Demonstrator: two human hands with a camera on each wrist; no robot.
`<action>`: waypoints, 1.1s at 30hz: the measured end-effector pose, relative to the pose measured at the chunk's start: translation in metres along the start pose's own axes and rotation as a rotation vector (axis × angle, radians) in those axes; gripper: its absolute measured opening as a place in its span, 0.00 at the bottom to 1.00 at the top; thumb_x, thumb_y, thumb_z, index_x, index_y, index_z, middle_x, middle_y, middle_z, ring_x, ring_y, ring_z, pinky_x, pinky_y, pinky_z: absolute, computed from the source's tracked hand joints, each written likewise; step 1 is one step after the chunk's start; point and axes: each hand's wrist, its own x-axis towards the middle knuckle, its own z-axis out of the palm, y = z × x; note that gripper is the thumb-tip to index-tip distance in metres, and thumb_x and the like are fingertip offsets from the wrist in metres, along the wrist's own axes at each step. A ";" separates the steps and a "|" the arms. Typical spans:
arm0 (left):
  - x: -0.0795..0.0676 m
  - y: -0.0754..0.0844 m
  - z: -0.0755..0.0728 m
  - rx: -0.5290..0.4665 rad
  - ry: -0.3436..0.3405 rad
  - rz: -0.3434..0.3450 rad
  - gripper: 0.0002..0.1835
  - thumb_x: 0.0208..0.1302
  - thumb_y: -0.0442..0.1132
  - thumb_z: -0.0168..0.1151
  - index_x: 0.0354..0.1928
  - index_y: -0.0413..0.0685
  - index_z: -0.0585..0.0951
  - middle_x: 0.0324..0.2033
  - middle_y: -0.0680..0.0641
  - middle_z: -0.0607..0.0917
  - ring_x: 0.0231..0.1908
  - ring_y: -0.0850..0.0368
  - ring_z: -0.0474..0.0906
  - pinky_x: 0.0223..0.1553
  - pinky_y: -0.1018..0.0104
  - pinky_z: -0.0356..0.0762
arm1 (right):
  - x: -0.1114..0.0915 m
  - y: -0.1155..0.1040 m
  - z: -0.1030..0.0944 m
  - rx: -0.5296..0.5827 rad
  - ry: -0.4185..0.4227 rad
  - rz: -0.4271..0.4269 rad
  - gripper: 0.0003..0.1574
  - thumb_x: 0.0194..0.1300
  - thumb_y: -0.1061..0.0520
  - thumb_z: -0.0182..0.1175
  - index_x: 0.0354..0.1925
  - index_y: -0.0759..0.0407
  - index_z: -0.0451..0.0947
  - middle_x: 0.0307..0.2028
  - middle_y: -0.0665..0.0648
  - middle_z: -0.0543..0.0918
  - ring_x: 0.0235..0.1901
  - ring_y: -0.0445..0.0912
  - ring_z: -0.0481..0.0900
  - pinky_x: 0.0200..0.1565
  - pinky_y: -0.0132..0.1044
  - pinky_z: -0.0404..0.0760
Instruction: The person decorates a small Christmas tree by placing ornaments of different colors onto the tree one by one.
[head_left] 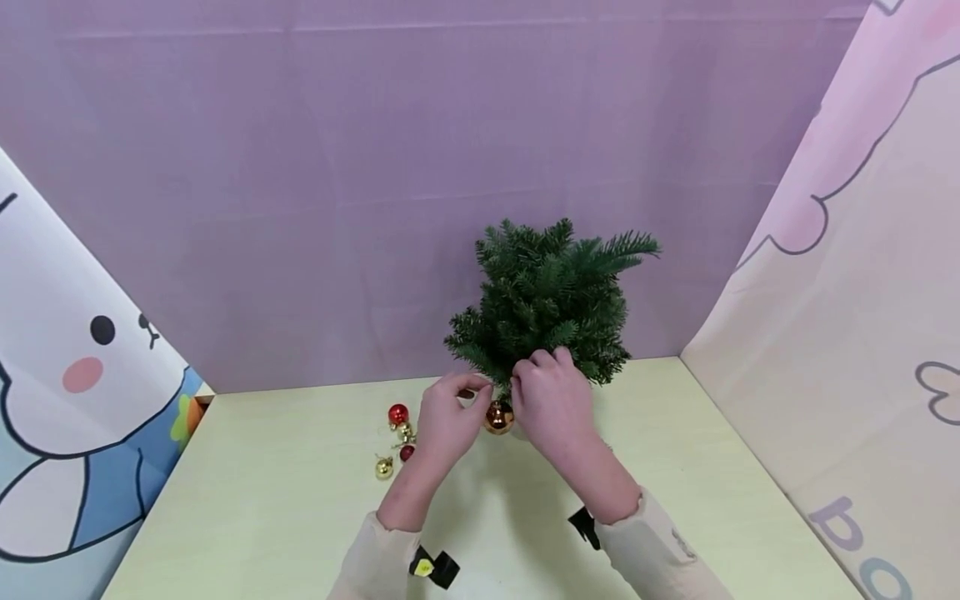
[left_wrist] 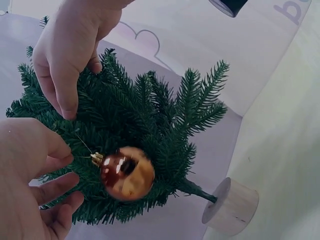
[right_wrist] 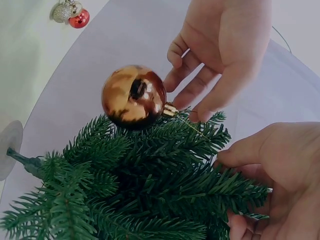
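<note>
A small green artificial Christmas tree [head_left: 551,292] stands on a round wooden base [left_wrist: 231,207]. In front of its lower branches hangs a shiny gold Christmas ball [head_left: 498,417], its cap and thin gold thread [right_wrist: 196,128] showing in both wrist views. My left hand [head_left: 450,421] pinches that thread close to the cap between thumb and forefinger, the other fingers loosely bent. Beside it, my right hand [head_left: 557,408] grips a branch tip [right_wrist: 240,192] of the tree, thumb on one side and curled fingers on the other. The thread's loop stretches toward this branch.
Left of the tree, several small balls lie on the pale table [head_left: 285,500], among them a red ball [head_left: 398,414] and a gold ball [head_left: 384,468]. A purple cloth [head_left: 337,208] hangs behind, with printed cloths at both sides.
</note>
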 end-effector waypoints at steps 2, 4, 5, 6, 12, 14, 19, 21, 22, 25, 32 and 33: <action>0.000 -0.002 0.000 -0.003 -0.008 -0.001 0.05 0.63 0.40 0.65 0.36 0.49 0.87 0.37 0.57 0.85 0.36 0.61 0.79 0.36 0.63 0.79 | 0.000 0.000 0.000 0.017 0.010 -0.010 0.04 0.57 0.61 0.66 0.26 0.58 0.84 0.26 0.56 0.81 0.27 0.52 0.70 0.23 0.39 0.75; -0.001 -0.005 -0.001 -0.004 -0.018 -0.001 0.05 0.64 0.40 0.64 0.36 0.50 0.87 0.37 0.58 0.85 0.37 0.61 0.79 0.37 0.62 0.79 | -0.001 0.000 0.000 0.035 0.018 -0.019 0.05 0.58 0.61 0.65 0.26 0.58 0.84 0.26 0.56 0.81 0.27 0.52 0.70 0.24 0.39 0.75; -0.002 -0.006 -0.001 -0.004 -0.023 0.002 0.05 0.64 0.40 0.64 0.36 0.51 0.87 0.37 0.58 0.85 0.37 0.61 0.79 0.37 0.62 0.79 | -0.002 0.000 0.000 0.047 0.028 -0.026 0.05 0.58 0.61 0.65 0.26 0.58 0.84 0.26 0.56 0.82 0.27 0.52 0.71 0.25 0.39 0.76; -0.002 -0.007 -0.002 -0.002 -0.027 0.004 0.05 0.64 0.40 0.64 0.36 0.52 0.87 0.37 0.58 0.85 0.37 0.61 0.79 0.37 0.61 0.79 | -0.002 0.000 -0.001 0.059 0.043 -0.034 0.05 0.58 0.61 0.65 0.27 0.58 0.84 0.27 0.56 0.82 0.27 0.52 0.71 0.26 0.40 0.76; -0.006 -0.014 -0.002 0.021 -0.047 -0.003 0.04 0.64 0.40 0.64 0.35 0.54 0.87 0.35 0.58 0.84 0.36 0.62 0.78 0.37 0.61 0.79 | -0.007 0.006 -0.008 0.120 0.185 -0.100 0.03 0.56 0.59 0.67 0.27 0.58 0.84 0.28 0.56 0.84 0.29 0.53 0.76 0.28 0.42 0.79; -0.008 -0.017 -0.003 0.035 -0.055 -0.014 0.04 0.64 0.40 0.64 0.35 0.55 0.87 0.34 0.59 0.83 0.36 0.62 0.78 0.37 0.61 0.78 | -0.007 0.010 -0.013 0.146 0.239 -0.122 0.04 0.57 0.58 0.67 0.28 0.58 0.84 0.28 0.55 0.84 0.28 0.52 0.76 0.27 0.41 0.79; -0.013 -0.024 -0.011 0.072 -0.071 -0.022 0.03 0.64 0.40 0.64 0.36 0.56 0.86 0.35 0.59 0.83 0.37 0.58 0.78 0.38 0.60 0.77 | -0.005 0.026 -0.020 0.271 0.376 -0.197 0.07 0.60 0.58 0.62 0.29 0.58 0.85 0.26 0.54 0.85 0.24 0.49 0.77 0.25 0.41 0.77; -0.016 -0.028 -0.017 0.091 -0.068 -0.024 0.03 0.63 0.40 0.65 0.36 0.56 0.87 0.35 0.59 0.84 0.38 0.57 0.79 0.38 0.60 0.77 | -0.004 0.034 -0.022 0.335 0.434 -0.234 0.08 0.60 0.58 0.61 0.28 0.58 0.86 0.25 0.53 0.85 0.23 0.48 0.77 0.25 0.41 0.76; -0.017 -0.030 -0.020 0.100 -0.066 -0.028 0.03 0.63 0.40 0.65 0.36 0.56 0.87 0.35 0.59 0.84 0.38 0.57 0.79 0.38 0.61 0.77 | -0.003 0.038 -0.024 0.369 0.464 -0.248 0.09 0.60 0.58 0.60 0.28 0.58 0.86 0.24 0.53 0.85 0.22 0.47 0.77 0.25 0.41 0.76; -0.020 -0.040 -0.028 0.131 -0.059 -0.029 0.03 0.62 0.40 0.65 0.35 0.56 0.87 0.34 0.58 0.84 0.37 0.57 0.79 0.36 0.61 0.77 | -0.001 0.048 -0.026 0.440 0.558 -0.252 0.11 0.60 0.59 0.59 0.25 0.60 0.85 0.22 0.53 0.84 0.21 0.48 0.78 0.26 0.40 0.74; -0.034 -0.067 -0.049 0.139 -0.090 -0.091 0.03 0.61 0.37 0.66 0.33 0.54 0.86 0.29 0.58 0.84 0.31 0.62 0.79 0.34 0.63 0.78 | 0.013 0.058 -0.039 0.667 0.718 -0.115 0.14 0.57 0.61 0.57 0.21 0.70 0.79 0.22 0.65 0.81 0.25 0.51 0.76 0.36 0.33 0.70; -0.036 -0.071 -0.052 0.135 -0.096 -0.106 0.03 0.62 0.37 0.66 0.33 0.53 0.86 0.29 0.57 0.84 0.31 0.62 0.78 0.33 0.63 0.78 | 0.016 0.058 -0.043 0.703 0.727 -0.082 0.14 0.57 0.61 0.56 0.23 0.73 0.78 0.24 0.68 0.81 0.28 0.51 0.76 0.38 0.33 0.70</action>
